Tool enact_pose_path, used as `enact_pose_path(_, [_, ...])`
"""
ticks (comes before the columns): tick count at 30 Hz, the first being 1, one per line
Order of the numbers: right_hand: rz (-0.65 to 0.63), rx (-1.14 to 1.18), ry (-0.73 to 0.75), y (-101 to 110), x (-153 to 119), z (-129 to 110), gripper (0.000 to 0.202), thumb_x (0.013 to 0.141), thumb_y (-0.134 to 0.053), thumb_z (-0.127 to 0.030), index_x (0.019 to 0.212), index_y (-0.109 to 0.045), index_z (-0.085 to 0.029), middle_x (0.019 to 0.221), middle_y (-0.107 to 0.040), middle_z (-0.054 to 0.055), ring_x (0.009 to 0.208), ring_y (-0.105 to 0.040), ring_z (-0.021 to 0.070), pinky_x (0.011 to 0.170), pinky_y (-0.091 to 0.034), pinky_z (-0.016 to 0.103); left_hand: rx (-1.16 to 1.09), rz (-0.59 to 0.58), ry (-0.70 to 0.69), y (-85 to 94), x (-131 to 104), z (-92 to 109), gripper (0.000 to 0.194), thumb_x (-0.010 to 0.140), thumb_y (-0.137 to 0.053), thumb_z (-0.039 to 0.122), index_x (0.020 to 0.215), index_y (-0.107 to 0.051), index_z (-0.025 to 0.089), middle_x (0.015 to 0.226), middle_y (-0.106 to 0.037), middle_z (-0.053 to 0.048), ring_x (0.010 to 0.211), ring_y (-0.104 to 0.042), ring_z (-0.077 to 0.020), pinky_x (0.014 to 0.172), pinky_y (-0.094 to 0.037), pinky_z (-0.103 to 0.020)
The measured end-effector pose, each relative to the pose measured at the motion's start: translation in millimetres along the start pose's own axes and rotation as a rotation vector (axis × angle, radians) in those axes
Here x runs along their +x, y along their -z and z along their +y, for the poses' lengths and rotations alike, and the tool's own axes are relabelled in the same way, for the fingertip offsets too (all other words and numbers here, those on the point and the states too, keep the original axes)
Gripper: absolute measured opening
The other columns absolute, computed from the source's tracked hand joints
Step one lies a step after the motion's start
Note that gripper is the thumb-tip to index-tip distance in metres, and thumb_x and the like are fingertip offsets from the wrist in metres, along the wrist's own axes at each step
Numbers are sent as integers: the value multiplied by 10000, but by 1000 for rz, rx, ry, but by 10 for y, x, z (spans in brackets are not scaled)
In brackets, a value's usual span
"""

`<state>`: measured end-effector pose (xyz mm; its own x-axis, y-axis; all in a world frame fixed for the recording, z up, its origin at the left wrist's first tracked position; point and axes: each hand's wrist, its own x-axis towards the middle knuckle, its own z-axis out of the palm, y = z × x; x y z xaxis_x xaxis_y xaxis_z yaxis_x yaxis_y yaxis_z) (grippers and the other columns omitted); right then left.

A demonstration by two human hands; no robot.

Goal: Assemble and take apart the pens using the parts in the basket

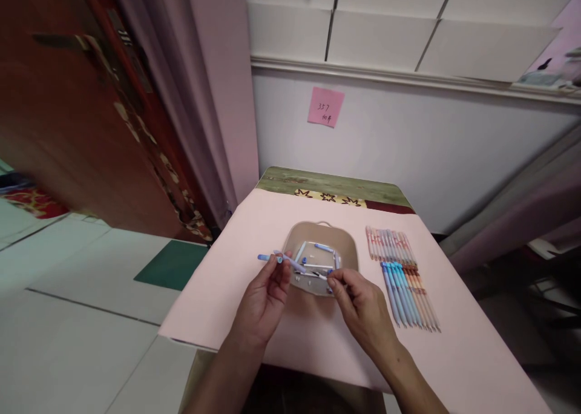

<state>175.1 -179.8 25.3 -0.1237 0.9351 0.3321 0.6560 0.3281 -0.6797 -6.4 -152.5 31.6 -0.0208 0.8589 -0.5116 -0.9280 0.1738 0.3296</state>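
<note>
My left hand (267,296) pinches a short blue pen barrel part (267,257) between thumb and fingers. A longer lavender-blue pen barrel (294,262) slants out from the same fingers over the bin. My right hand (362,302) is closed at the bin's right side, its fingertips on a thin pen refill (318,275) with a dark tip. Below both hands sits a beige plastic bin (348,244). Inside it lie loose pen parts: a blue barrel piece (323,247), a white refill (318,266) and several small caps and bits.
To the right lie a row of blue and brown pens (402,296) and a row of clear, reddish pens (390,244). They rest on a pink-covered table (218,281) against the wall. A pink note (325,106) is stuck there. A reddish door (91,111) stands left.
</note>
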Motion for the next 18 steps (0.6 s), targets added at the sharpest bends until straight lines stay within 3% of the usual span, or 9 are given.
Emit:
enact_pose_path(8, [-2, -33, 36, -53, 19, -49, 145, 917, -490, -265, 848, -611, -222, 774, -638, 10, 715, -603, 161, 612, -394, 236, 7, -7, -14, 43, -1, -56, 133, 869, -512, 25, 860, -642, 56, 905, -706, -157, 728, -692, -134, 645, -595, -198])
enact_pose_path(14, [69, 17, 0, -88, 9, -126, 192, 886, -419, -160, 1010, -558, -207, 924, -629, 47, 752, -599, 163, 663, -443, 256, 21, 9, 14, 61, 17, -145, 136, 863, -514, 11, 848, -644, 45, 878, -714, -146, 706, -691, -125, 649, -594, -193])
enact_pose_path(18, [39, 51, -44, -105, -21, -152, 199, 858, -406, -141, 1021, -504, -197, 893, -626, 60, 730, -597, 175, 633, -457, 270, 40, 20, 18, 77, 9, -146, 145, 869, -507, 16, 842, -646, 49, 872, -716, -141, 689, -686, -119, 622, -586, -182])
